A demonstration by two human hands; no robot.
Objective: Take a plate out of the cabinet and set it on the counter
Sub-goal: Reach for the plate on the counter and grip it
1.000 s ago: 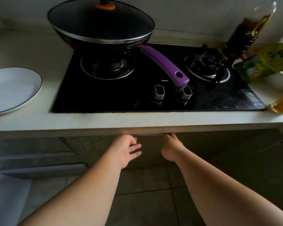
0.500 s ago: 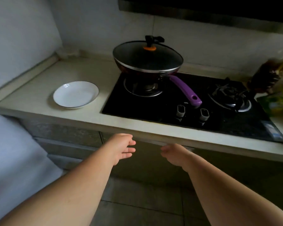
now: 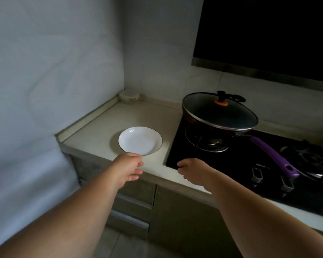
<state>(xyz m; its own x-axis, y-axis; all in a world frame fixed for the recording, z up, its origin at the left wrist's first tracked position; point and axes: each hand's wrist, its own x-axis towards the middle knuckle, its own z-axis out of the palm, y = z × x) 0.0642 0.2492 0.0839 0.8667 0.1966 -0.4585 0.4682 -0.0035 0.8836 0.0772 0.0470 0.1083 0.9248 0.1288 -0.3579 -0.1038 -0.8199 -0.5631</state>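
Note:
A white plate [image 3: 140, 140] with a thin dark rim lies flat on the pale counter [image 3: 101, 127], left of the hob. My left hand [image 3: 128, 168] hovers at the counter's front edge, just below the plate's near rim, fingers loosely curled and holding nothing. My right hand [image 3: 194, 171] hangs over the counter edge by the hob's front left corner, also with nothing in it. Below the counter, the cabinet door [image 3: 185, 220] is closed.
A lidded black wok [image 3: 218, 114] with a purple handle [image 3: 272, 155] sits on the black gas hob [image 3: 231, 164]. A small lidded container [image 3: 129, 95] stands in the back corner. Drawers [image 3: 131, 207] lie under the plate. A dark range hood [image 3: 268, 34] hangs above.
The view has risen and swung left, away from the cabinet front. Both hands have lifted from under the counter edge to counter height. The plate has stayed put.

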